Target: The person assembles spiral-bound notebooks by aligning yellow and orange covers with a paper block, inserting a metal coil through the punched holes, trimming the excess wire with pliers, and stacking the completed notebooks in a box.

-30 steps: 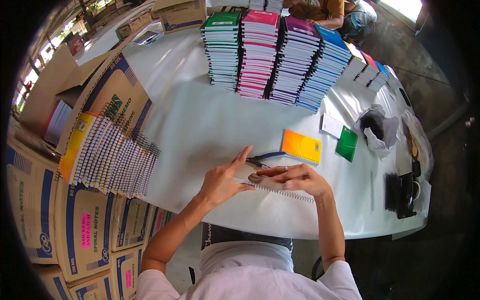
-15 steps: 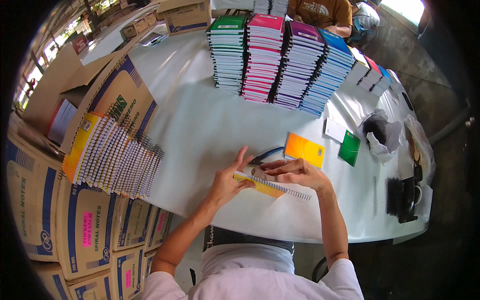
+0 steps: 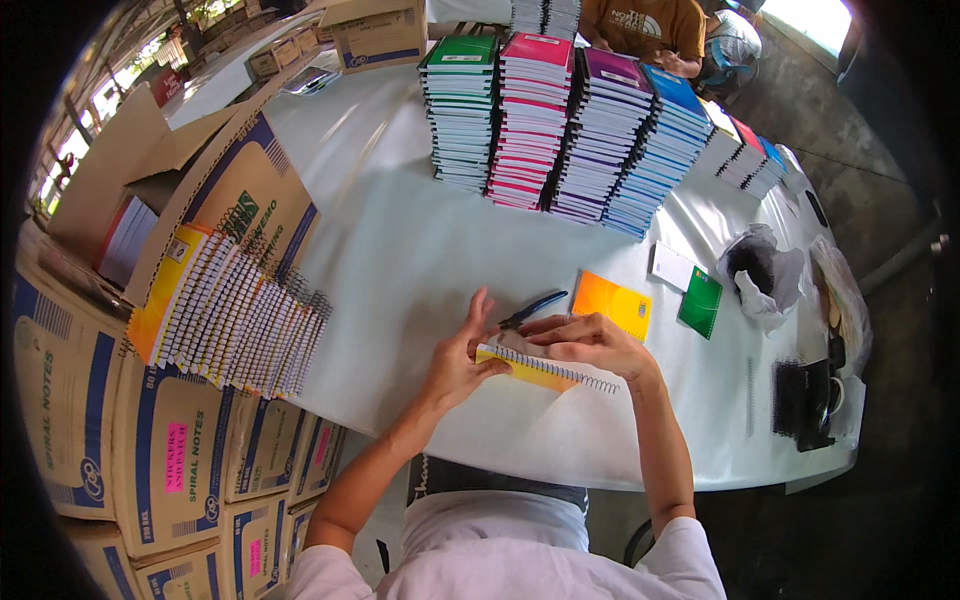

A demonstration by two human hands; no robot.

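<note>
My left hand (image 3: pixel 460 355) grips the left end of a yellow notebook (image 3: pixel 540 374), thumb on the near side and forefinger raised. The notebook stands on edge just over the white table. A spiral wire coil (image 3: pixel 600 383) runs along its upper edge, and the loose end sticks out past the right end. Bent over that edge, my right hand (image 3: pixel 605 345) has its fingers closed on the coil; its fingertips are partly hidden and blurred. Blue-handled pliers (image 3: pixel 540 307) lie just beyond both hands. Behind my right hand lies another yellow notebook (image 3: pixel 612 304).
A green notebook (image 3: pixel 700 302) and a white pad (image 3: pixel 670 263) lie to the right, near crumpled paper (image 3: pixel 765 275) and black coils (image 3: pixel 790 400). Tall notebook stacks (image 3: pixel 535 120) stand at the back. Left are coil-bound notebooks (image 3: pixel 235 315) and cartons (image 3: pixel 170 450). Across the table sits a person (image 3: pixel 650 35).
The coil shows farther toward the left end of the notebook's edge. The notebook has tipped slightly, and my right hand has shifted a little. My left hand keeps its grip.
</note>
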